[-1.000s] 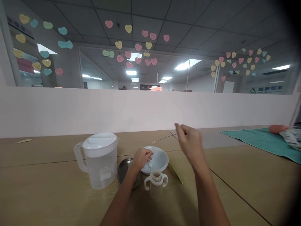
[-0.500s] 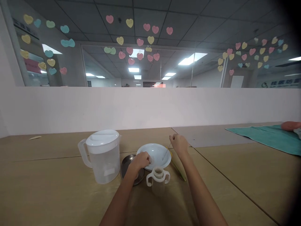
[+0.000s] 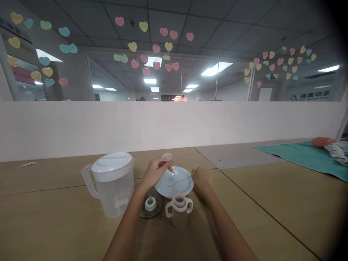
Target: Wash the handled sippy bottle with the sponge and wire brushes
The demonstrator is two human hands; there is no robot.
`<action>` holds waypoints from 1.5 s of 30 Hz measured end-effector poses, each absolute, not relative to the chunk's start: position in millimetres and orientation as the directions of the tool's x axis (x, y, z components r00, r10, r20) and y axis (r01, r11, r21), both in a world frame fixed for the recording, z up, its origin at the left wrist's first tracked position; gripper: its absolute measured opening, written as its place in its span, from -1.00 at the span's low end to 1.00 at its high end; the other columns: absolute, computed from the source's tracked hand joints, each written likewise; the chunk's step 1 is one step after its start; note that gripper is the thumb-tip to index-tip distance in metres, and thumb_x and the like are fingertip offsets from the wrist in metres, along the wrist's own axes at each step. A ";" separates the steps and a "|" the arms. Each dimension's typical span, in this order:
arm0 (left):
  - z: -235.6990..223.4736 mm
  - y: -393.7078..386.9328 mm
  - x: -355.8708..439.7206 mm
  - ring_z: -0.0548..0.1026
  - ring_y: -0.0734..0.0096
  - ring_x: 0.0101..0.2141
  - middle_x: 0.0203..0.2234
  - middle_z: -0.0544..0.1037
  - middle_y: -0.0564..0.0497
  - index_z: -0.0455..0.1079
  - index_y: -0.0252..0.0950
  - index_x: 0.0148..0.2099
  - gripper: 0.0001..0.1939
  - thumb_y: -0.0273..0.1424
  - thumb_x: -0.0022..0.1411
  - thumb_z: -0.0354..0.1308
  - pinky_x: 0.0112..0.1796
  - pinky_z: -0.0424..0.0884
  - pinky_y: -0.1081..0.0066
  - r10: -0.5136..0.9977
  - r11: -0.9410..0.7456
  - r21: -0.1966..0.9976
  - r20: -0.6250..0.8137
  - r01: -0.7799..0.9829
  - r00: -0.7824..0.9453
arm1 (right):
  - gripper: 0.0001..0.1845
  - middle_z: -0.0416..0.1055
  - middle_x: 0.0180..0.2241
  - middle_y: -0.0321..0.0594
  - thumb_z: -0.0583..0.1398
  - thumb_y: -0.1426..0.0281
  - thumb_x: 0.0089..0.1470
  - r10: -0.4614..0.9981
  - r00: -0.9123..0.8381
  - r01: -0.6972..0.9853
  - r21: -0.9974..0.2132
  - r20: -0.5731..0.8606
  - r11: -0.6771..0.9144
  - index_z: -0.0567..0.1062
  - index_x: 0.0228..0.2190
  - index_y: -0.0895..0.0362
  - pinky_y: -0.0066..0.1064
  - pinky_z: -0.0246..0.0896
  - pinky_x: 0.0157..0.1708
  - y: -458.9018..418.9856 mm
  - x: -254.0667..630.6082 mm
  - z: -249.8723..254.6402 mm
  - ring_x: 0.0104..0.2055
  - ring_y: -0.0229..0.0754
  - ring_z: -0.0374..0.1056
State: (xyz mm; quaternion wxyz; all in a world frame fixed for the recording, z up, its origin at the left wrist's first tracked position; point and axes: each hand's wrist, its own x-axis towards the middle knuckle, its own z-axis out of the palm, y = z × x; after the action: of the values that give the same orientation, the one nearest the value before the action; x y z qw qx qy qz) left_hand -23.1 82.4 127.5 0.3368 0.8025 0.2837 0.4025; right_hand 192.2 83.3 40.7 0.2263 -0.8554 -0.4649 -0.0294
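Note:
My left hand (image 3: 157,171) is closed on a small translucent round cap (image 3: 167,157), raised over the left rim of a white bowl (image 3: 160,188). A small whitish bit (image 3: 174,172) shows below the fingers; whether it belongs to the cap I cannot tell. My right hand (image 3: 201,177), at the bowl's right rim, grips a thin rod (image 3: 179,181) that slants down left across the bowl. A baby bottle (image 3: 179,215) with two white handles stands upright and uncapped in front of the bowl. Left of it, a bottle nipple in its white collar (image 3: 150,204) rests on a round metal dish (image 3: 160,210).
A lidded clear plastic pitcher (image 3: 115,188) stands on the left. Partly behind my right wrist lies a long yellow-green thing (image 3: 200,195). A green cloth (image 3: 307,159) with an orange object (image 3: 323,142) is at the far right. A low white wall (image 3: 163,125) closes off the table's back.
My left hand has risen from the bowl with the cap and turned it upward. The right hand has come down to the rim, laying the rod flatter. The view has swung slightly right.

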 end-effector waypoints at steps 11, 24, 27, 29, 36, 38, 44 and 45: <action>139.6 59.8 -17.9 0.41 0.27 -0.09 -0.50 0.53 -0.05 0.44 -0.34 -0.47 -0.60 -0.07 0.09 0.08 -0.05 0.26 0.41 0.586 -0.508 0.855 0.255 0.104 0.769 | -0.53 0.47 -0.30 -0.08 -0.13 0.20 0.23 0.691 0.592 0.792 -0.459 0.414 -0.403 0.50 -0.33 0.15 -0.45 0.09 -0.42 57.3 192.2 13.3 -0.33 -0.16 0.40; 136.2 59.1 -17.9 0.43 0.31 -0.14 -0.35 0.56 -0.07 0.49 -0.35 -0.45 -0.59 -0.08 0.08 0.09 -0.14 0.28 0.48 0.553 -0.512 0.838 0.155 0.187 0.819 | -0.55 0.49 -0.28 -0.09 -0.13 0.25 0.21 0.720 0.618 0.759 -0.477 0.316 -0.442 0.50 -0.31 0.12 -0.44 0.08 -0.42 47.2 196.8 -11.0 -0.27 -0.11 0.41; 135.0 57.7 -16.4 0.45 0.36 -0.20 -0.34 0.56 -0.06 0.50 -0.35 -0.43 -0.59 -0.08 0.09 0.08 -0.18 0.28 0.50 0.546 -0.523 0.828 0.146 0.199 0.825 | -0.55 0.49 -0.27 -0.06 -0.13 0.26 0.20 0.744 0.619 0.742 -0.496 0.250 -0.451 0.50 -0.32 0.13 -0.42 0.11 -0.41 48.9 199.1 -17.0 -0.26 -0.09 0.41; 134.5 56.5 -15.4 0.45 0.38 -0.25 -0.37 0.56 -0.05 0.50 -0.36 -0.42 -0.58 -0.08 0.11 0.06 -0.22 0.27 0.50 0.549 -0.545 0.812 0.155 0.211 0.821 | -0.57 0.49 -0.28 -0.05 -0.11 0.27 0.19 0.758 0.614 0.738 -0.500 0.221 -0.453 0.51 -0.33 0.15 -0.41 0.12 -0.41 49.3 199.2 -19.0 -0.26 -0.08 0.41; 136.4 57.6 -20.5 0.42 0.43 -0.34 -0.42 0.55 -0.02 0.51 -0.37 -0.41 -0.54 -0.04 0.07 0.07 -0.33 0.24 0.54 0.539 -0.585 0.773 0.145 0.245 0.830 | -0.57 0.49 -0.28 -0.04 -0.10 0.26 0.17 0.783 0.588 0.751 -0.498 0.204 -0.434 0.52 -0.33 0.14 -0.37 0.16 -0.39 50.4 196.5 -20.6 -0.24 -0.04 0.40; 133.7 61.8 -22.7 0.38 0.49 -0.44 -0.50 0.52 0.01 0.50 -0.38 -0.42 -0.53 -0.02 0.03 0.10 -0.40 0.20 0.54 0.536 -0.597 0.743 0.088 0.303 0.840 | -0.57 0.49 -0.28 -0.03 -0.10 0.27 0.16 0.784 0.587 0.750 -0.498 0.199 -0.435 0.52 -0.34 0.14 -0.36 0.18 -0.37 51.7 197.3 -22.2 -0.24 -0.04 0.40; 121.9 73.9 -23.8 0.30 0.58 -0.52 -0.58 0.47 0.12 0.52 -0.33 -0.34 -0.62 -0.14 -0.15 0.27 -0.50 0.13 0.60 0.449 -0.642 0.629 -0.153 0.438 0.880 | -0.56 0.48 -0.27 -0.05 -0.10 0.26 0.16 0.795 0.575 0.757 -0.494 0.194 -0.427 0.52 -0.35 0.13 -0.36 0.20 -0.36 53.3 199.5 -24.6 -0.23 -0.05 0.40; 121.0 75.3 -24.1 0.33 0.57 -0.50 -0.55 0.49 0.11 0.52 -0.31 -0.28 -0.61 -0.16 -0.16 0.28 -0.49 0.16 0.60 0.453 -0.648 0.622 -0.148 0.439 0.879 | -0.56 0.48 -0.27 -0.05 -0.10 0.26 0.16 0.795 0.575 0.757 -0.493 0.193 -0.428 0.52 -0.35 0.13 -0.36 0.20 -0.36 53.2 199.6 -24.5 -0.23 -0.04 0.40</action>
State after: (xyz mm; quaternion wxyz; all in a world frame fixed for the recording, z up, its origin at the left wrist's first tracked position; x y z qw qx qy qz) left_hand -24.1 75.3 121.0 0.3398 0.9078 0.2456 0.0104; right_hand 199.6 53.2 -24.5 0.2731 -0.8443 -0.4598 0.0346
